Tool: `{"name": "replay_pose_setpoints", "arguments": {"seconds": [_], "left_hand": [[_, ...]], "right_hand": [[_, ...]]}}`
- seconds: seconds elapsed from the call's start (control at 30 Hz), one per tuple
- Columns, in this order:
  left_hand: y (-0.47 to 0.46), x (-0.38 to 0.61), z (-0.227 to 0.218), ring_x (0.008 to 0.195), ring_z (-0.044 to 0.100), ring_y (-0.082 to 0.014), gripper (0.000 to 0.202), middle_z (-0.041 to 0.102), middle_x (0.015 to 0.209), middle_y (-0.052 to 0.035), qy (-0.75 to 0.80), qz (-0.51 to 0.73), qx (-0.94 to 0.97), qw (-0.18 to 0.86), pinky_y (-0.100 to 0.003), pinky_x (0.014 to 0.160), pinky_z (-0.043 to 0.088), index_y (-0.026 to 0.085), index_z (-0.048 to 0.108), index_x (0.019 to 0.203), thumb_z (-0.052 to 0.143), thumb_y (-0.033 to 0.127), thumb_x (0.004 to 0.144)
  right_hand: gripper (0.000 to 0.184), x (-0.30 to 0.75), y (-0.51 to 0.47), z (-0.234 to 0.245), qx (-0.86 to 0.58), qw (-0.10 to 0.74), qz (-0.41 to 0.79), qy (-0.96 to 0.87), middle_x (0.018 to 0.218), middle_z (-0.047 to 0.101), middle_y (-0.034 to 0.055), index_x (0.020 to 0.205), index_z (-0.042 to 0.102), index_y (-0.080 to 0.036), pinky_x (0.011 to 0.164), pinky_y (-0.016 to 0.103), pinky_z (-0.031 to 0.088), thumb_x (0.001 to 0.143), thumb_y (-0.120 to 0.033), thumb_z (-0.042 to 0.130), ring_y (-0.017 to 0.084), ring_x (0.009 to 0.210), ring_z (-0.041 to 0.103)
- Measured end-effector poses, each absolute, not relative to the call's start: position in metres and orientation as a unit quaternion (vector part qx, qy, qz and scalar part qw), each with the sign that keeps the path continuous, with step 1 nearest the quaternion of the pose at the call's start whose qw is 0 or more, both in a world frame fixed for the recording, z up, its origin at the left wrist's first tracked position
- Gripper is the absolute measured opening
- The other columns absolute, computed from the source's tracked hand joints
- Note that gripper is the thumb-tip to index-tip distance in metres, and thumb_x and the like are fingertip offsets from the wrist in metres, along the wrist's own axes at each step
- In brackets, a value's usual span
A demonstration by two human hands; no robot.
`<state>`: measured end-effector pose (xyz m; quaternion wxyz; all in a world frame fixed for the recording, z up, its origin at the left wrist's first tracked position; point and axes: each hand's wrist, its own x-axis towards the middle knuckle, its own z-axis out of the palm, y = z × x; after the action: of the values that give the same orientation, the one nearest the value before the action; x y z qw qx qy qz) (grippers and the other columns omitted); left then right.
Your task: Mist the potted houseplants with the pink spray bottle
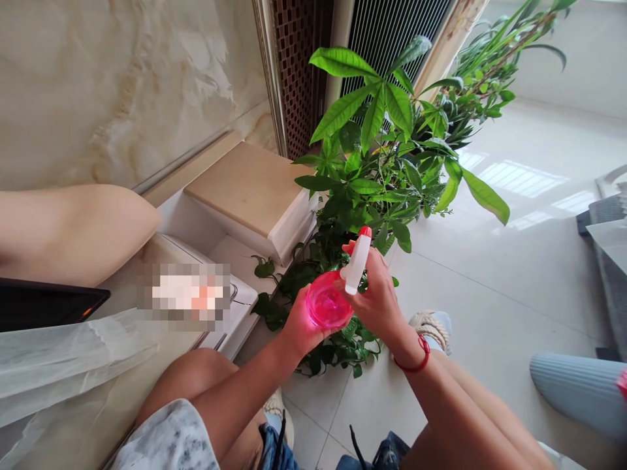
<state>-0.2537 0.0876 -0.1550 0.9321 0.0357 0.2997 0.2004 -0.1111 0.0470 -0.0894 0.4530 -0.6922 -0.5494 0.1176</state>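
In the middle of the head view is a clear pink spray bottle [329,301] with pink liquid in it. My left hand [302,321] is closed round the side of the bottle body. A white spray head [358,261] with a red nozzle tip overlaps the bottle's right edge. Gripped round that spray head is my right hand [378,287], with a red cord bracelet at its wrist. I cannot tell whether the head is screwed onto the bottle. Just beyond both hands, leafy green plants [365,189] fill the space, and trailing leaves hang below the bottle.
A low white cabinet with a tan-topped box [249,186] stands left of the plants. A dark screen-like device [49,303] and sheer white fabric [73,365] lie at the left. Pale floor tiles [465,281] stretch right, near a light-blue ribbed object [573,388].
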Motion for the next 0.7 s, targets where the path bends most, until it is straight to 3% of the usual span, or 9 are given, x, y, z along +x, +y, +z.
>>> {"name": "replay_pose_setpoints", "arguments": {"seconds": [0.23,0.4,0.53,0.67,0.7], "left_hand": [[0.093,-0.252,-0.137,0.109,0.072,-0.0275,0.044,0.072,0.128,-0.0128,0.245,0.206,0.052,0.946,-0.04,0.085,0.064,0.021,0.06,0.142,0.058,0.038,0.101],[0.09,-0.26,-0.143,0.122,0.069,-0.0382,0.061,0.066,0.141,-0.0189,0.209,0.123,0.08,0.967,-0.052,0.084,0.065,0.021,0.047,0.155,0.057,0.048,0.102],[0.088,-0.264,-0.144,0.134,0.062,-0.0394,0.07,0.065,0.14,-0.0246,0.184,0.111,0.133,0.968,-0.051,0.108,0.055,0.008,0.06,0.142,0.071,0.056,0.092],[0.085,-0.253,-0.099,0.126,0.068,-0.0388,0.071,0.075,0.124,-0.0192,0.187,0.15,0.248,0.939,-0.056,0.113,0.05,0.012,0.074,0.123,0.081,0.066,0.078],[0.083,-0.249,-0.08,0.125,0.068,-0.0408,0.075,0.075,0.124,-0.0193,0.172,0.147,0.277,0.934,-0.06,0.112,0.05,0.014,0.073,0.128,0.078,0.071,0.079]], "right_hand": [[0.036,-0.108,0.047,-0.079,-0.678,0.476,0.087,-0.553,0.112,0.071,0.009,0.117,0.059,-0.024,0.097,0.052,0.05,0.081,-0.025,0.057,0.028,0.103,0.066],[0.028,-0.098,0.05,-0.072,-0.683,0.494,0.118,-0.525,0.104,0.071,0.0082,0.109,0.062,-0.023,0.088,0.046,0.051,0.086,-0.039,0.061,0.025,0.091,0.064],[0.024,-0.093,0.057,-0.049,-0.676,0.545,0.18,-0.463,0.085,0.066,0.0032,0.094,0.063,-0.023,0.071,0.035,0.048,0.09,-0.046,0.057,0.018,0.074,0.057],[0.041,-0.074,0.07,-0.002,-0.663,0.558,0.274,-0.416,0.068,0.058,0.0012,0.075,0.059,-0.022,0.056,0.03,0.043,0.089,-0.061,0.057,0.015,0.061,0.053],[0.045,-0.068,0.073,0.012,-0.665,0.551,0.288,-0.413,0.068,0.06,0.002,0.073,0.06,-0.022,0.054,0.029,0.042,0.088,-0.065,0.058,0.015,0.061,0.055]]}}
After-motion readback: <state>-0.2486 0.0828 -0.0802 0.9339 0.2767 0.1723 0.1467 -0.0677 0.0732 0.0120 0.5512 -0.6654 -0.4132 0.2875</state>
